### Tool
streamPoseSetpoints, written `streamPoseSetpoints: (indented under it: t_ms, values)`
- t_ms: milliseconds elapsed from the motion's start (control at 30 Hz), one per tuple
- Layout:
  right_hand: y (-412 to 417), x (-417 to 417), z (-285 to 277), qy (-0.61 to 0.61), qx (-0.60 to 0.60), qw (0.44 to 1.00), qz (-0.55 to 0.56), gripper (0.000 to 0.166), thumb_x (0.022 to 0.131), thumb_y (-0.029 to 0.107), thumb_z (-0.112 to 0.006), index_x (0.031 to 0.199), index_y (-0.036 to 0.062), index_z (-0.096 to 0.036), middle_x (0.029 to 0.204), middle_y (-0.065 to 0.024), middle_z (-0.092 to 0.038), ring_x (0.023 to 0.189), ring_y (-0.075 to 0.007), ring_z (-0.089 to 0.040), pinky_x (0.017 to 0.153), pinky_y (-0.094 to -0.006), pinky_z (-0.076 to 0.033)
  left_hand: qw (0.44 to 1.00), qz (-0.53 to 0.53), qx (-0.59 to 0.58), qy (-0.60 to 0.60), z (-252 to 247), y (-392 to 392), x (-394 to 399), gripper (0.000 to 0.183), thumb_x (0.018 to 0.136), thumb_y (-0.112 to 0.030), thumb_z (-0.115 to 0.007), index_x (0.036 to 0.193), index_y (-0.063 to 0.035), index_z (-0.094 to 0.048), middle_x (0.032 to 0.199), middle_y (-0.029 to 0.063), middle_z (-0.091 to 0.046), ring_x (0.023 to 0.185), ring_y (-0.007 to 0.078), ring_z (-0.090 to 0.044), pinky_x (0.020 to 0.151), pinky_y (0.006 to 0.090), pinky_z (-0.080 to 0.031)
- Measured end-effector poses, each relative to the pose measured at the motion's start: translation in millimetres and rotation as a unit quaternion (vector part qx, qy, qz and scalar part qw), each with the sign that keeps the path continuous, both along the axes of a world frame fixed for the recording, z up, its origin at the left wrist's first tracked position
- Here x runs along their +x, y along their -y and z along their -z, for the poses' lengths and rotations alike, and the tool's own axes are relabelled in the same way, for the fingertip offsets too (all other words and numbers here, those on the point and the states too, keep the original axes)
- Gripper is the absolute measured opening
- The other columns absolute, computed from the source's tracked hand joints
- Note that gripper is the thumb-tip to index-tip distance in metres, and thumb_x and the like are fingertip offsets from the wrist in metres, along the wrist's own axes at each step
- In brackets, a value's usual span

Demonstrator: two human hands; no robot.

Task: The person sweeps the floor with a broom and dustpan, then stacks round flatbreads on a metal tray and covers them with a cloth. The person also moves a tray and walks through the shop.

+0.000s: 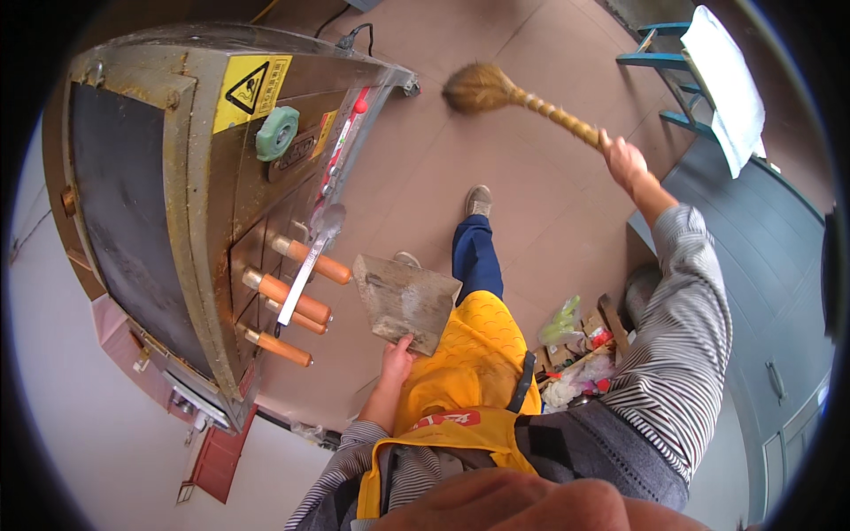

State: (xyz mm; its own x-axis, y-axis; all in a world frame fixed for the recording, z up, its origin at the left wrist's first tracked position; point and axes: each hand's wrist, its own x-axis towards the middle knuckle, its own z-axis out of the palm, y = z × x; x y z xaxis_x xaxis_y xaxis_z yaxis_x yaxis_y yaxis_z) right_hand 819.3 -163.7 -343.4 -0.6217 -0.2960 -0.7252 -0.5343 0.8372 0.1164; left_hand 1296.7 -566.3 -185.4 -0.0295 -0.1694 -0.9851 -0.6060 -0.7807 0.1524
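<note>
My right hand (623, 159) is closed around the end of the segmented handle of a straw broom (483, 88), held out at the upper right. The broom's bristles are over the brown tiled floor (425, 159); whether they touch it is hard to tell. My left hand (398, 360) grips the near edge of a worn, flat-bottomed dustpan (406, 299), with the thumb on top. The dustpan hangs in front of my yellow apron (478, 332), beside the wooden handles of the metal machine. A wide gap lies between broom and dustpan.
At left stands a metal cooking machine (226, 192) with a green knob (277, 134), protruding wooden handles (295, 299) and a long spoon (309, 269). Plastic bags and wood scraps (578, 358) lie at right. Beyond are a blue-green stool (671, 63) and a grey-blue cabinet (750, 245).
</note>
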Motion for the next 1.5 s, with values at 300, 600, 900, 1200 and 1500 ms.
streamPoseSetpoints:
  t_ms: [300,600,900,1200,1500]
  values:
    - [9.3,19.6,13.1,-0.036,-0.309,0.919,0.243,0.06,0.082,0.018,-0.057,0.136,0.003,-0.034,0.088,-0.029,-0.062,0.084,-0.0449,-0.061,0.073,-0.0518,-0.049,1.0,-0.005,0.005,0.008,22.3,6.6,49.7,0.014,0.088,-0.007,-0.059,0.099,0.0022,-0.059,0.101,0.0126,-0.063,0.086,0.0242,-0.065,0.067,0.0426,-0.056]
    - [114.7,-4.2,139.4,-0.071,-0.163,0.949,0.26,0.055,0.089,0.017,-0.045,0.134,-0.0115,-0.03,0.092,-0.0271,-0.063,0.083,-0.0365,-0.065,0.074,-0.0433,-0.053,0.998,-0.044,0.021,0.029,32.5,2.8,37.5,0.016,0.087,-0.005,-0.061,0.098,0.0027,-0.053,0.098,0.0154,-0.061,0.086,0.0294,-0.064,0.071,0.0457,-0.055]
    - [8.9,174.5,-11.1,0.122,0.053,0.98,0.151,0.068,0.087,0.008,-0.053,0.145,0.0017,-0.017,0.095,-0.0249,-0.06,0.086,-0.0338,-0.066,0.073,-0.0391,-0.055,0.998,0.026,0.008,0.05,41.5,11.7,52.5,0.026,0.084,-0.008,-0.065,0.101,0.0019,-0.047,0.097,0.0148,-0.06,0.086,0.0257,-0.063,0.068,0.0409,-0.053]
    - [64.8,134.6,-28.5,0.366,-0.359,0.64,0.572,0.033,0.088,0.019,-0.054,0.117,0.002,-0.052,0.078,-0.005,-0.056,0.059,-0.0109,-0.055,0.052,-0.0283,-0.048,0.997,0.063,0.01,0.035,15.9,12.4,35.9,0.019,0.085,-0.01,-0.065,0.083,0.0006,-0.05,0.091,0.0123,-0.062,0.08,0.0222,-0.064,0.068,0.0387,-0.052]
    - [259.5,63.2,85.5,0.208,-0.223,0.739,0.601,0.054,0.089,0.049,-0.05,0.092,-0.0043,-0.061,0.068,-0.0156,-0.063,0.058,-0.0261,-0.063,0.054,-0.0393,-0.051,0.998,0.056,-0.016,0.026,19.9,16.1,55.1,0.018,0.086,-0.01,-0.066,0.086,-0.0003,-0.051,0.092,0.0114,-0.062,0.08,0.0211,-0.063,0.066,0.037,-0.051]
